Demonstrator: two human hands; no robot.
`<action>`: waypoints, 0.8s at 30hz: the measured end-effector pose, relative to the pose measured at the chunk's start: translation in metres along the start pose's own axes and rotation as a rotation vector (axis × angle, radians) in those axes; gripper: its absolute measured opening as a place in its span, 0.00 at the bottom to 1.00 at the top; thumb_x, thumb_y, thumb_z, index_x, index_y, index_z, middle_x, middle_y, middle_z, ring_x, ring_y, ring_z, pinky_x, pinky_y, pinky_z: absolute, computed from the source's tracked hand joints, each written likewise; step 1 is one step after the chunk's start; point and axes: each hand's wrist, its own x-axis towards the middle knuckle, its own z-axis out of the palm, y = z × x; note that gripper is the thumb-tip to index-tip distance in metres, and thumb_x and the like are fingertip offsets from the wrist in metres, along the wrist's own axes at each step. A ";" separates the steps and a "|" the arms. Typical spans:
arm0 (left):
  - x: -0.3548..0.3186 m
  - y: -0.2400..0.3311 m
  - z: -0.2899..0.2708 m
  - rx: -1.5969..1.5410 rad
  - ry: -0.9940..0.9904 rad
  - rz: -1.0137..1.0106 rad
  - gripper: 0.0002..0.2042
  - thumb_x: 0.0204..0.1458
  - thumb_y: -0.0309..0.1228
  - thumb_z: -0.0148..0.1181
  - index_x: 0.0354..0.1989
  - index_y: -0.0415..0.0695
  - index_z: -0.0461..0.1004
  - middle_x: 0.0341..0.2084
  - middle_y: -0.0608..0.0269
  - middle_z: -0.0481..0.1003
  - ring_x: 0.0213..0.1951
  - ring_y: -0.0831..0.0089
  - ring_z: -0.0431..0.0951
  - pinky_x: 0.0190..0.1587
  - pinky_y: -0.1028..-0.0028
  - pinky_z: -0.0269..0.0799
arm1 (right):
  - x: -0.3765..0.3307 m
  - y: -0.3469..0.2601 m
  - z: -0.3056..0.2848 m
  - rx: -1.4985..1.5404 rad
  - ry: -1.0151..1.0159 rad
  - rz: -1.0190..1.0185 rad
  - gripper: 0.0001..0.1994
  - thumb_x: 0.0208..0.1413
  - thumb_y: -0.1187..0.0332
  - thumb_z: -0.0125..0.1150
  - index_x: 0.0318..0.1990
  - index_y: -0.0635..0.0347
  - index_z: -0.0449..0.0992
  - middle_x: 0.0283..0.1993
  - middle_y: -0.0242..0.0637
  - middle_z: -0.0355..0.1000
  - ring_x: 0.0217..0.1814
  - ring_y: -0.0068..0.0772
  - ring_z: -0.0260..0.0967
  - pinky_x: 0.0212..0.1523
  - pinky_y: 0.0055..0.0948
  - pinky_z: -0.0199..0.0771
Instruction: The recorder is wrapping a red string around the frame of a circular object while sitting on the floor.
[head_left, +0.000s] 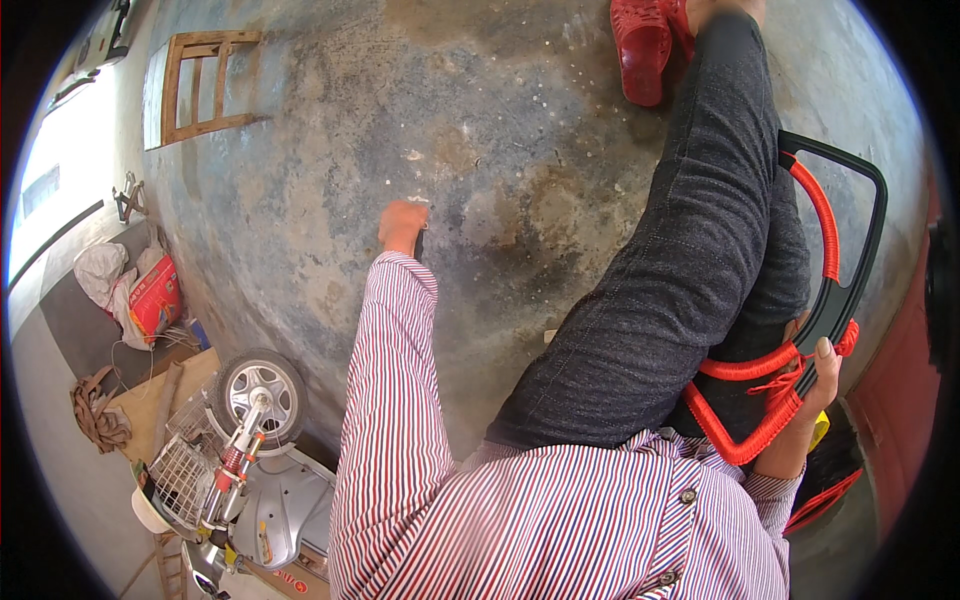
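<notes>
The right hand [815, 385] has its fingers wrapped round the black chair frame with red cord weaving [835, 270]. The left hand [402, 226] closes on a small dark tool [419, 243]. Loose cord could slip from that grip and slacken the weave.

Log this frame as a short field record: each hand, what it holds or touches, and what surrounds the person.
left hand: stretched out toward the stained concrete floor, gripping a small dark object, kind unclear
right hand: closed on the black frame wound with red cord
leg: grey trouser leg raised, red sandal on foot
surroundings: grey scooter, wooden frame
</notes>
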 end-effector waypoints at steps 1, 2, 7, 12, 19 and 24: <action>0.001 0.000 0.000 0.002 -0.001 0.001 0.16 0.40 0.36 0.56 0.34 0.37 0.78 0.37 0.42 0.76 0.43 0.49 0.76 0.44 0.61 0.71 | 0.000 0.000 0.000 0.015 -0.023 0.005 0.20 0.52 0.64 0.57 0.47 0.72 0.69 0.38 0.41 0.72 0.36 0.30 0.71 0.40 0.28 0.71; 0.001 -0.001 0.001 0.002 -0.001 0.001 0.16 0.40 0.36 0.56 0.34 0.37 0.78 0.37 0.42 0.76 0.43 0.49 0.76 0.44 0.61 0.71 | 0.001 0.000 0.000 0.029 -0.046 0.010 0.20 0.52 0.64 0.57 0.47 0.72 0.69 0.38 0.41 0.72 0.36 0.30 0.71 0.40 0.28 0.71; 0.003 -0.002 0.004 0.003 0.023 0.003 0.17 0.41 0.37 0.56 0.35 0.36 0.78 0.37 0.41 0.76 0.44 0.48 0.76 0.44 0.61 0.71 | 0.000 0.000 0.000 0.052 -0.060 -0.001 0.19 0.52 0.65 0.57 0.47 0.72 0.69 0.39 0.41 0.72 0.37 0.30 0.71 0.41 0.28 0.71; 0.008 -0.007 0.004 0.005 0.013 0.003 0.17 0.42 0.37 0.55 0.36 0.36 0.77 0.38 0.41 0.76 0.44 0.48 0.76 0.43 0.60 0.70 | -0.001 0.000 0.004 0.039 -0.030 0.020 0.18 0.52 0.66 0.56 0.47 0.72 0.68 0.38 0.41 0.72 0.37 0.30 0.70 0.41 0.28 0.71; 0.011 -0.006 0.003 0.022 -0.065 -0.034 0.17 0.44 0.37 0.56 0.41 0.42 0.78 0.44 0.50 0.76 0.49 0.53 0.75 0.49 0.63 0.70 | -0.001 0.002 0.002 0.062 -0.026 0.001 0.19 0.52 0.67 0.56 0.47 0.73 0.68 0.39 0.42 0.71 0.36 0.30 0.71 0.40 0.28 0.71; 0.009 -0.004 0.002 0.026 -0.059 -0.041 0.18 0.44 0.37 0.55 0.41 0.42 0.78 0.44 0.50 0.76 0.49 0.53 0.75 0.49 0.62 0.70 | 0.000 0.001 0.002 0.069 -0.038 0.016 0.19 0.52 0.66 0.57 0.47 0.72 0.68 0.39 0.42 0.71 0.36 0.30 0.71 0.40 0.28 0.71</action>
